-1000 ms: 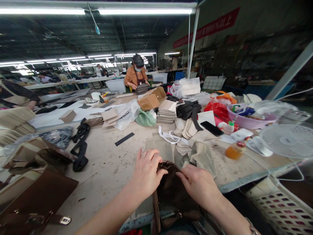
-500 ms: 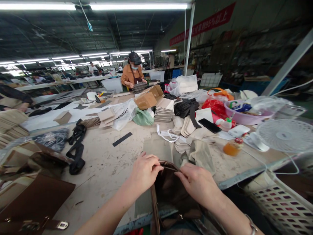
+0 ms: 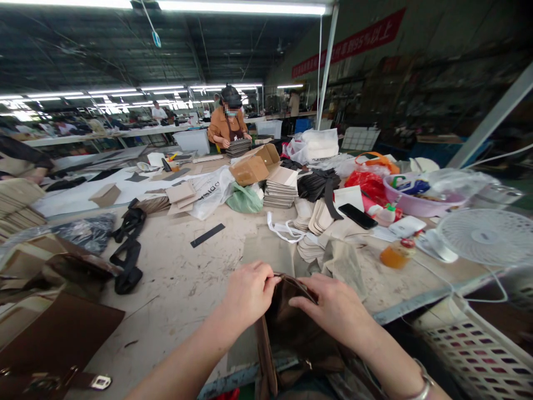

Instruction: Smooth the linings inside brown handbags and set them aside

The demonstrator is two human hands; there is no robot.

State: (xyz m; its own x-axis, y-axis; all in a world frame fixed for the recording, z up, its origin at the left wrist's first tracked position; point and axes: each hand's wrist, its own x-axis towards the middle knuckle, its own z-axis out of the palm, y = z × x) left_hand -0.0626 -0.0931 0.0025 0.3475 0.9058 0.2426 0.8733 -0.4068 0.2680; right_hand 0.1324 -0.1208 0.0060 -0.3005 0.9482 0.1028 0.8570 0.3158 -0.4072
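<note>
A dark brown bag (image 3: 297, 333) stands at the table's near edge, its mouth facing up towards me. My left hand (image 3: 250, 294) pinches the far left part of its rim between thumb and fingers. On the right side, my right hand (image 3: 339, 308) has its fingers over the outside of the rim and its thumb on the inner side, so the edge lies between them. The bag's dark lining shows between the hands; its lower part is hidden below the table edge. Grey-green fabric (image 3: 341, 264) lies just beyond my right hand.
Brown bags (image 3: 62, 339) with a metal buckle lie at left, beside black straps (image 3: 129, 255). A black strip (image 3: 207, 235), a phone (image 3: 357, 216), a jar (image 3: 395, 254) and a fan (image 3: 485, 236) are on the table. A plastic basket (image 3: 470, 339) stands at right. A co-worker (image 3: 229, 125) handles stacked pieces opposite.
My right thumb has spread away from the fingers and moved slightly left inside the bag's mouth. My left hand keeps its pinch on the rim. The view has shifted slightly.
</note>
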